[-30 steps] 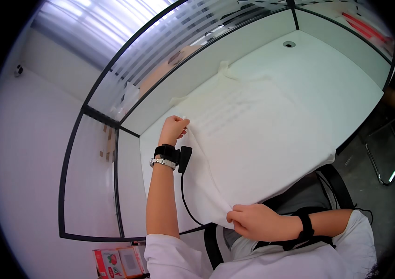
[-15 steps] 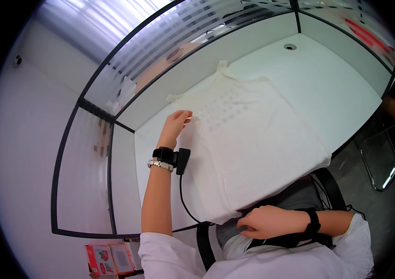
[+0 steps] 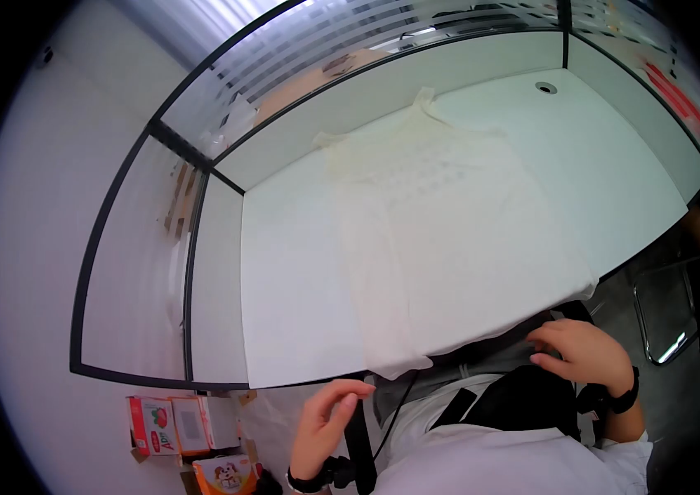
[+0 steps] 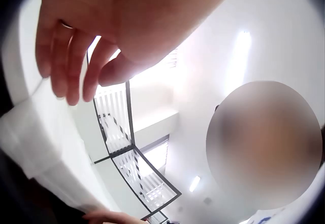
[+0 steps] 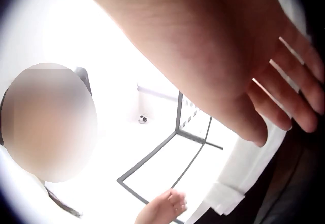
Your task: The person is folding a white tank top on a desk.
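Note:
A thin cream-white shirt (image 3: pixel 465 239) lies spread flat on the white table (image 3: pixel 296 297), its lower hem draping over the front edge. Faint dark print shows through its upper part. My left hand (image 3: pixel 321 425) is just off the front edge, left of the hem, holding nothing. In the left wrist view its fingers (image 4: pixel 59 66) point loosely down, with white cloth below them. My right hand (image 3: pixel 585 355) hovers by the front edge near the shirt's right corner, fingers relaxed and nothing in them. White cloth (image 5: pixel 249 163) shows beyond its thumb in the right wrist view.
Low partitions (image 3: pixel 284 136) with dark frames enclose the back and sides of the table. A round cable hole (image 3: pixel 545 87) is at the far right corner. Boxes (image 3: pixel 152 425) stand on the floor at the lower left. A metal-framed chair (image 3: pixel 663 322) is at the right.
My left hand has let go of the shirt's left edge and drawn back to the front of the table. The right hand has released the hem corner and moved right. The shirt's left side now lies flat.

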A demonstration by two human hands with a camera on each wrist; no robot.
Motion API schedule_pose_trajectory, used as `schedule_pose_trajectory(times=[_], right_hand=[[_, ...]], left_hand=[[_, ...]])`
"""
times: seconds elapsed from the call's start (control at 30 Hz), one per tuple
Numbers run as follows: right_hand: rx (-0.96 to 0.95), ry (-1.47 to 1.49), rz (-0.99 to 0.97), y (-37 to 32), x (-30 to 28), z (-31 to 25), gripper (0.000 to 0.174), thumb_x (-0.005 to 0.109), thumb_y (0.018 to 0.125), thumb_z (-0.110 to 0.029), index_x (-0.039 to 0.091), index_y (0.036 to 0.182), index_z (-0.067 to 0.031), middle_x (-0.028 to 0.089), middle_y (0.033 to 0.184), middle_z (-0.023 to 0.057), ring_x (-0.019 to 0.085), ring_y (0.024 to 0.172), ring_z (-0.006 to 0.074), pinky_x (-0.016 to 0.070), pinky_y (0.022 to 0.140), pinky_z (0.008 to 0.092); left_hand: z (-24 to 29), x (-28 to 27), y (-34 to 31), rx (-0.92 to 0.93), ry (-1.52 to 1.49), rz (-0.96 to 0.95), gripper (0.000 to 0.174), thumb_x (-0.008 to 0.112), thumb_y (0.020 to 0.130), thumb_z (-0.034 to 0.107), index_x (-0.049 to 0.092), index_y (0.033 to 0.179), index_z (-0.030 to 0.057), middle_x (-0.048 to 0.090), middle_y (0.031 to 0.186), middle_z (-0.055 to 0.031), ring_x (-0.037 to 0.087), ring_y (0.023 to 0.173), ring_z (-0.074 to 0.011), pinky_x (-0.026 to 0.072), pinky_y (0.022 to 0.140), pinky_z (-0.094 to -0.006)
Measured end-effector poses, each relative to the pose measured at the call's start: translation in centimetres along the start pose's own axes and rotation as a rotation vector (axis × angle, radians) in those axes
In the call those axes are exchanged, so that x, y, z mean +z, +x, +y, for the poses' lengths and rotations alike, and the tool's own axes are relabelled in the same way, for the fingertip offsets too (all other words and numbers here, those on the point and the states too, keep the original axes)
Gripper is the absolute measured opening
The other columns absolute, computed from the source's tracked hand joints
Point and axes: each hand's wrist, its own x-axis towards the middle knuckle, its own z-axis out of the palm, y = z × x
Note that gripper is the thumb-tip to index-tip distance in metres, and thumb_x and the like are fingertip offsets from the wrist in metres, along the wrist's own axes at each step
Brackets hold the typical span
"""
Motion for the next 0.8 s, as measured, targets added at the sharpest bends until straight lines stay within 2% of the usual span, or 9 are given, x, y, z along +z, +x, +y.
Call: schedule_pose_trajectory(times=[0.1,0.23,0.3,0.37,0.5,0.57,0.63,0.77,0.8], right_hand=[[0.146,-0.02,0.094,-1.2,-1.1,1.4,0.025,0.065,0.087,-0.025,0.066,0.094,-0.0009,0.065,0.084,0.0142,0.063,0.081,0.0324,0.05,0.07,0.0406],[0.373,-0.204,0.373,-3.2,-1.6,4.0,0.024,0.067,0.084,-0.022,0.063,0.086,0.0022,0.063,0.08,0.0168,0.061,0.076,0.0363,0.0483,0.067,0.043],[0.437,-0.195,0.4,-3.5,-1.9,4.5,0.026,0.067,0.085,-0.02,0.063,0.091,0.0043,0.064,0.083,0.0188,0.063,0.078,0.0354,0.0495,0.067,0.0411],[0.35,0.284,0.509,-3.8,-0.7,6.3,0.042,0.071,0.088,-0.02,0.058,0.118,0.0055,0.066,0.103,0.016,0.066,0.096,0.0235,0.0542,0.081,0.0345],[0.358,0.549,0.505,-3.2,0.3,7.3,0.049,0.074,0.088,-0.021,0.054,0.125,0.0061,0.063,0.116,0.0142,0.064,0.104,0.021,0.0527,0.09,0.0349],[0.419,0.588,0.502,-2.7,-0.1,7.1,0.04,0.073,0.089,-0.021,0.061,0.116,0.0058,0.067,0.105,0.0118,0.065,0.098,0.0178,0.0515,0.087,0.0313],[0.393,0.601,0.53,-2.6,0.2,8.0,0.031,0.071,0.089,-0.02,0.066,0.106,0.0049,0.069,0.09,0.0065,0.065,0.085,0.0141,0.0518,0.079,0.0281],[0.418,0.617,0.538,-2.9,-0.4,6.5,0.026,0.071,0.088,-0.019,0.066,0.098,0.0044,0.068,0.078,0.006,0.062,0.072,0.0103,0.0501,0.067,0.0275],[0.418,0.44,0.529,-3.2,-1.1,5.2,0.025,0.07,0.088,-0.018,0.064,0.095,0.0046,0.065,0.074,0.0084,0.06,0.067,0.0103,0.0485,0.063,0.0285]], left_hand=[[-2.8,1.2,-0.2,-0.11,-0.091,0.01,0.032,0.052,0.1,0.01,0.055,0.129,-0.0054,0.064,0.126,-0.0121,0.057,0.118,-0.0181,0.0407,0.105,-0.0309],[-6.7,2.6,1.4,-0.11,-0.211,0.028,0.043,0.056,0.101,0.017,0.048,0.136,-0.0063,0.057,0.135,-0.0136,0.051,0.127,-0.0199,0.0373,0.107,-0.0313],[-6.5,3.2,2.1,-0.057,-0.313,0.03,0.042,0.059,0.099,0.016,0.049,0.134,-0.0065,0.057,0.135,-0.0137,0.052,0.126,-0.0198,0.0377,0.106,-0.0315],[-7.9,4.1,3.6,-0.191,-0.305,0.1,0.036,0.063,0.096,0.011,0.055,0.125,-0.0078,0.064,0.125,-0.0124,0.058,0.115,-0.0166,0.0423,0.101,-0.0292],[-7.0,4.9,3.2,-0.095,-0.418,0.073,0.035,0.061,0.097,0.01,0.056,0.127,-0.0077,0.066,0.119,-0.0108,0.06,0.107,-0.0137,0.0445,0.094,-0.0267],[-6.3,4.4,2.6,-0.122,-0.38,0.052,0.034,0.06,0.098,0.01,0.056,0.127,-0.0072,0.065,0.12,-0.0093,0.059,0.108,-0.0121,0.0438,0.094,-0.0255],[-5.9,3.9,1.8,-0.121,-0.209,0.026,0.023,0.058,0.099,0.015,0.064,0.11,-0.0049,0.07,0.103,-0.0083,0.064,0.092,-0.0127,0.0478,0.083,-0.0251],[-2.1,2.6,-0.2,-0.161,0.296,-0.009,0.023,0.059,0.099,0.019,0.065,0.098,-0.0025,0.072,0.088,-0.008,0.066,0.083,-0.0113,0.0486,0.073,-0.025],[-0.3,2.8,-0.5,-0.136,0.384,-0.024,0.023,0.061,0.096,0.021,0.065,0.097,-0.0025,0.072,0.083,-0.0092,0.067,0.079,-0.0148,0.0488,0.071,-0.0283]])
